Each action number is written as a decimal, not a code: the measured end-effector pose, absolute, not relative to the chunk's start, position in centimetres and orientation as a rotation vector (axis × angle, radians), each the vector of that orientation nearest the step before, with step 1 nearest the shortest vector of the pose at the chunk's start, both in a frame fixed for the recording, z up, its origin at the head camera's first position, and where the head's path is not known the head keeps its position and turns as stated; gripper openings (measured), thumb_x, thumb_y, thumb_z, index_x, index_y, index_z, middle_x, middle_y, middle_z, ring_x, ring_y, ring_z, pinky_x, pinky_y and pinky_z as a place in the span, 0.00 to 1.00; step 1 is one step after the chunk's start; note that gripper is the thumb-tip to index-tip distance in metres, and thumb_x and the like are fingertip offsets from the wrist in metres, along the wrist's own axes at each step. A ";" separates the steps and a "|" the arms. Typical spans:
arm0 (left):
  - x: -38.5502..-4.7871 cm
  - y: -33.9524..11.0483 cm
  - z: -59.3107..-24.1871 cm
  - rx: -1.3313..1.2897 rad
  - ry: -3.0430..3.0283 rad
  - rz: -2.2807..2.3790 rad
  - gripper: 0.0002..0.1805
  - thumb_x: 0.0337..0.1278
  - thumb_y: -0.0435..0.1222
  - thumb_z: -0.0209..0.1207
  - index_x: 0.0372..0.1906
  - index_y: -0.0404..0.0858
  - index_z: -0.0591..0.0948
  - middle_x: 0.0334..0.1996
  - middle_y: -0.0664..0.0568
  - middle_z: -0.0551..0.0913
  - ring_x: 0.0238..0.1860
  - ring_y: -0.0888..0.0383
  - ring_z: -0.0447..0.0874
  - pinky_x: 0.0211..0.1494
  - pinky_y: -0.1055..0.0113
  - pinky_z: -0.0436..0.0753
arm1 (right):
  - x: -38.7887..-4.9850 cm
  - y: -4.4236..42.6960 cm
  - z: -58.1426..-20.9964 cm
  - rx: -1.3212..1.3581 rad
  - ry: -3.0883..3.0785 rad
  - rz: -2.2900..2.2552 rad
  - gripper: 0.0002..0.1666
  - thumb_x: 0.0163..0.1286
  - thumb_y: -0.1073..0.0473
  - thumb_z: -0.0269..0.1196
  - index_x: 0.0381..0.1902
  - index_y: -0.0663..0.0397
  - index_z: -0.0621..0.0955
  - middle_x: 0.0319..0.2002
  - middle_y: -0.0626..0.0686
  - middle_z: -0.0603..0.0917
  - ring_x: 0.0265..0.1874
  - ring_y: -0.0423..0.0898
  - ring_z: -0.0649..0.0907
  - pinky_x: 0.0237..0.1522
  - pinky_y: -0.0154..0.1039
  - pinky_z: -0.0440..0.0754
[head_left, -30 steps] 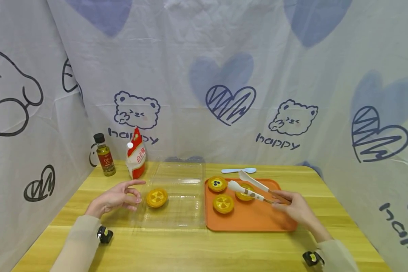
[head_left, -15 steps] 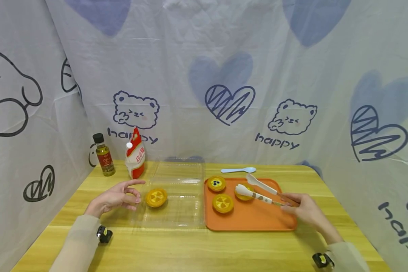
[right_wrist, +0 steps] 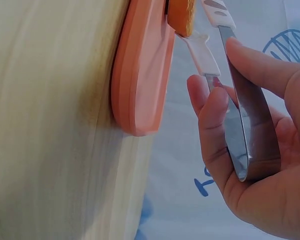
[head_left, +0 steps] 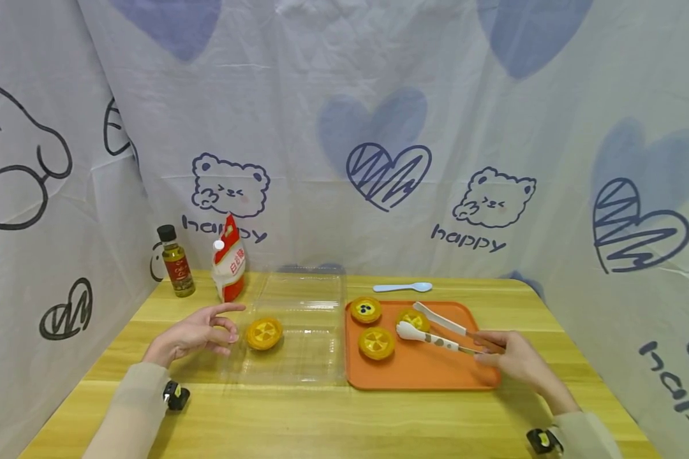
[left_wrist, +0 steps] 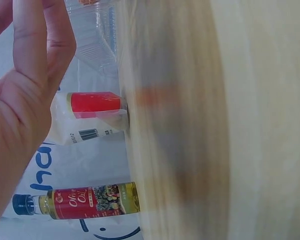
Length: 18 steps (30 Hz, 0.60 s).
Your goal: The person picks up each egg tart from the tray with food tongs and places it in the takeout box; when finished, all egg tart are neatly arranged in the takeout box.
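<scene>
My right hand point(head_left: 519, 357) grips metal tongs point(right_wrist: 247, 120) with white tips, the arms spread apart. In the head view, the tong tips lie on either side of an egg tart point(head_left: 410, 317) on the orange tray point(head_left: 459, 373); whether they touch it I cannot tell. Two more tarts sit there: one with dark berries point(head_left: 366, 310) and one with yellow wedges point(head_left: 376, 343). My left hand point(head_left: 198, 331) holds nothing, its fingers loosely bent, beside the left edge of a clear plastic box point(head_left: 312, 366). Inside the box is another egg tart point(head_left: 264, 334).
Behind the left hand stand an olive oil bottle point(head_left: 178, 268) and a red and white bag point(head_left: 229, 268) with a white cap. A pale blue spoon point(head_left: 403, 287) lies behind the tray. The box's lid point(head_left: 304, 287) stands raised at the back. Printed cloth point(head_left: 321, 127) surrounds the table.
The right hand has shifted right with the tongs, and their tips have come down from above the tart to either side of it. The left hand stays where it was.
</scene>
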State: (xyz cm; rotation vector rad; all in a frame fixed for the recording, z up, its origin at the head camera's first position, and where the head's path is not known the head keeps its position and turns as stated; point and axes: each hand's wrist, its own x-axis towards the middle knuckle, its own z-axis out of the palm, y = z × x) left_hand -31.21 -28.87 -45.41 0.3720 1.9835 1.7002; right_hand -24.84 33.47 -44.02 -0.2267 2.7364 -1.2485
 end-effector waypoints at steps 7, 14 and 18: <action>-31.2 -28.9 -45.4 0.373 1.989 1.694 0.46 0.57 0.25 0.61 0.76 0.33 0.49 0.40 0.47 0.77 0.40 0.53 0.82 0.44 0.57 0.89 | -25.0 33.4 -44.4 -0.213 2.811 -1.169 0.32 0.63 0.57 0.69 0.64 0.61 0.76 0.56 0.64 0.82 0.51 0.57 0.83 0.50 0.48 0.85; -31.3 -28.9 -45.4 0.380 1.984 1.694 0.45 0.58 0.25 0.61 0.76 0.33 0.49 0.40 0.47 0.77 0.40 0.54 0.82 0.45 0.57 0.89 | -25.1 33.4 -44.7 -0.212 2.829 -1.148 0.32 0.64 0.57 0.68 0.64 0.61 0.76 0.56 0.63 0.82 0.53 0.59 0.82 0.52 0.50 0.84; -31.3 -28.9 -45.4 0.380 1.985 1.693 0.45 0.58 0.25 0.61 0.76 0.33 0.49 0.40 0.47 0.77 0.40 0.53 0.82 0.45 0.57 0.89 | -25.0 33.4 -44.8 -0.211 2.855 -1.120 0.31 0.64 0.57 0.68 0.64 0.60 0.76 0.58 0.62 0.81 0.54 0.59 0.82 0.53 0.52 0.83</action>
